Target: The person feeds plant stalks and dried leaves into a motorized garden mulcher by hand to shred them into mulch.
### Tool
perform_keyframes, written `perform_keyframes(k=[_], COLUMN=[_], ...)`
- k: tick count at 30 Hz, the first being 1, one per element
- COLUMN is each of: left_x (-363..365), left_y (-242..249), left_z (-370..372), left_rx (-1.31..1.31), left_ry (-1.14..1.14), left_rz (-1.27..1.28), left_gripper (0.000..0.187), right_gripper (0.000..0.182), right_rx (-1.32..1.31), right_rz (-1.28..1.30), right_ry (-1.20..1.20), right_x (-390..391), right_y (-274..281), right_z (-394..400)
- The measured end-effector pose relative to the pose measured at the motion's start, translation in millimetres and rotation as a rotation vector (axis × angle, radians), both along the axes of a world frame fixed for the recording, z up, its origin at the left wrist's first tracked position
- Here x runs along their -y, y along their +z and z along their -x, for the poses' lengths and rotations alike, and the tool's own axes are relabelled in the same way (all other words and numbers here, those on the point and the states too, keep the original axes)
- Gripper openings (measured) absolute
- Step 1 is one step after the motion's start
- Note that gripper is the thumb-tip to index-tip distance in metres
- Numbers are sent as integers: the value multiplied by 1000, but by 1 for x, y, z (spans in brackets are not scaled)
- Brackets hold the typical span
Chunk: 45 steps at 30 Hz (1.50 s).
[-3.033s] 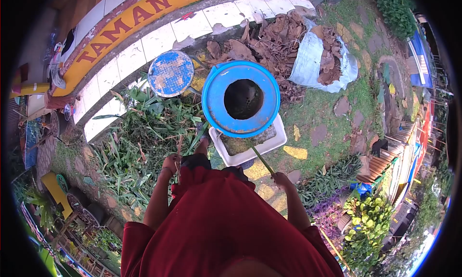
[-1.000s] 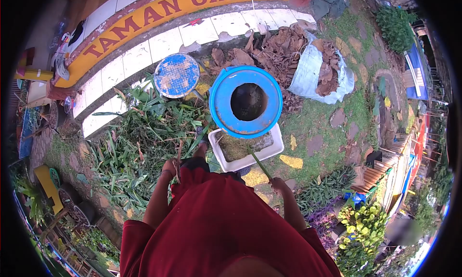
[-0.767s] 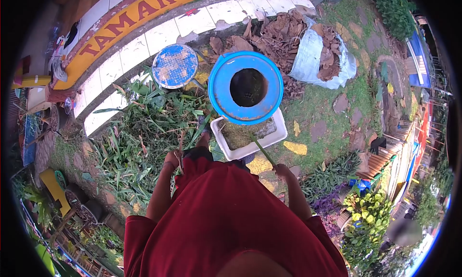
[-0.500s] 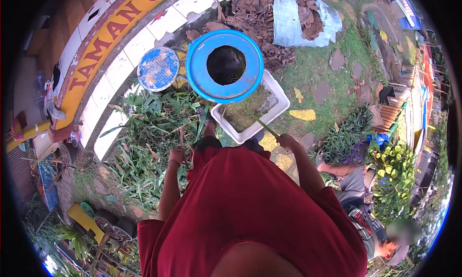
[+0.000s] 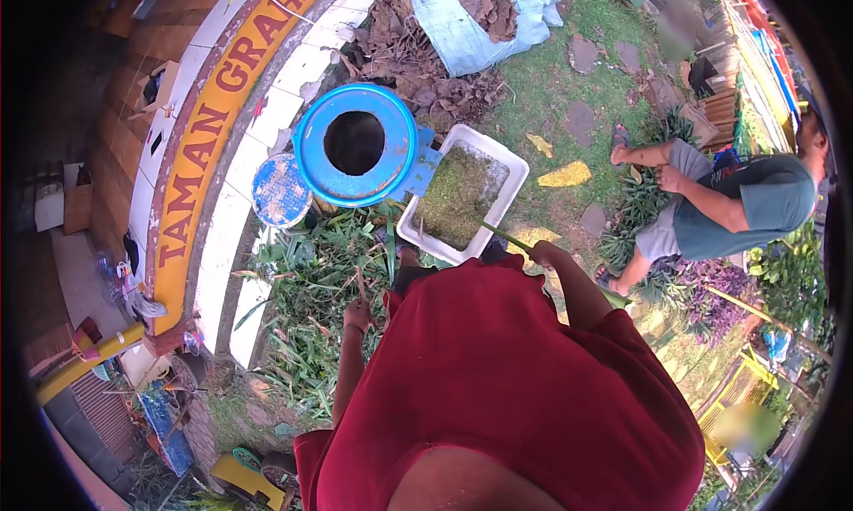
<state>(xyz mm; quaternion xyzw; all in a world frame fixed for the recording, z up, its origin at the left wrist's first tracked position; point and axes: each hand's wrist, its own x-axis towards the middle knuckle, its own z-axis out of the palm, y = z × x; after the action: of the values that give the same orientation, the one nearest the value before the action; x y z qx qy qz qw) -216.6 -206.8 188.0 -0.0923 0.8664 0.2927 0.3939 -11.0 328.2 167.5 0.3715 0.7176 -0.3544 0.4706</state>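
My right hand [image 5: 544, 255] is closed around a long green leaf stalk [image 5: 506, 236], whose thin end points at the white tub [image 5: 519, 169]. Chopped green bits [image 5: 455, 195] lie in that tub. My left hand [image 5: 357, 317] is low over a heap of cut leaves [image 5: 311, 320], closed on a thin brown stick [image 5: 362, 284]. Ahead stands a blue drum-shaped machine [image 5: 313, 175] with a dark round opening on top. Its blue side chute [image 5: 418, 173] reaches the tub's edge. A worn blue round plate [image 5: 282, 191] is at its left.
Dry brown leaves [image 5: 426, 40] and a pale blue sack [image 5: 444, 31] lie beyond the machine. A curved tiled ledge with yellow lettering [image 5: 213, 120] runs along the left. At the right, a person [image 5: 755, 195] in a dark green shirt is on the grass path.
The view has swung, so the machine and tub sit differently in it. The chute now shows. More of the person at right is visible. Both hands keep hold of their things.
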Motion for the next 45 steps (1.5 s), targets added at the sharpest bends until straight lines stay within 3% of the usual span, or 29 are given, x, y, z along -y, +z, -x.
perform_keyframes(k=[1,2,3,4,5,6,8,9,12,15,18,21,24,25,27,28,29,32,34,35,37,39,40,41,42,44,45], left_x=[-7,4,-17,-21,-26,-18,-14,-20,-34,-32,-28,-35,-38,-32,-3,5,3,-14,-6,-1,15,27,18,10,3,6,16], left_y=[9,-15,13,10,12,1,-7,-4,12,5,-7,1,6,3,-54,-65,-72,-25,-34,-44,-74,-87,-73,-60,-48,-51,-70], left_z=[-2,-4,-10,-10,-12,-21,-35,-35,-48,-58,-64,-75,-76,-83,-90,-97,-98,-102,-109,-110,-120,-125,-123,-120,-117,-115,-117], left_rx=[16,-1,-19,-109,-16,-134,-260,-276,-3,-44,-67,-43,9,28,-187,-90,-3,51,76,99,47,-142,31,34,108,181,10], left_ry=[-12,-69,-90,-271,-247,-231,-268,-258,-112,-169,-260,-132,-146,-82,-466,-296,-131,-102,-96,-105,-112,-410,-285,-285,-183,-81,-363], left_rz=[-18,-55,-34,78,124,28,54,46,38,13,74,83,54,0,-2,40,73,129,106,76,129,53,61,63,73,83,109], left_gripper=[37,38,40,42,41,39,37,37,35,36,39,41,44,45,46,45,45,44,44,43,42,42,43,43,43,43,34], right_gripper=[52,55,57,60,61,60,56,54,54,58,62,66,53,50,47,43,40,31,52,52,55,58,59,59,19,21,24], right_rx=[-14,-60,-184,-87,-95,-178,-105,-101,-146,-201,-93,-89,-209,-104,-188,-137,-258,-242,-251,-253,-169,-194,-152,-111,-196,-239,-282], right_rz=[-3,8,-45,-67,-108,-97,-80,-52,-106,-135,-71,-77,-116,-45,-17,-29,0,-5,-50,-39,-16,-12,2,14,-69,-79,-92], right_ry=[-16,3,79,64,50,140,63,63,29,65,28,49,178,59,173,149,246,150,426,436,337,398,303,206,189,224,258], right_x=[-2,-5,-8,-7,-8,-10,-14,-20,-22,-29,-30,-29,-35,-32,-37,-37,-37,-40,-40,-38,-33,-32,-31,-30,-27,-28,-28], right_y=[4,-11,-12,21,29,21,41,22,26,16,14,4,-50,-17,-36,-40,-27,-39,-51,-50,-22,-24,-14,-9,-20,-37,-40], right_z=[-8,-23,-33,-25,-28,-34,-31,-38,-47,-53,-55,-61,-78,-68,-71,-69,-66,-65,-63,-61,-49,-48,-45,-43,-46,-53,-55])
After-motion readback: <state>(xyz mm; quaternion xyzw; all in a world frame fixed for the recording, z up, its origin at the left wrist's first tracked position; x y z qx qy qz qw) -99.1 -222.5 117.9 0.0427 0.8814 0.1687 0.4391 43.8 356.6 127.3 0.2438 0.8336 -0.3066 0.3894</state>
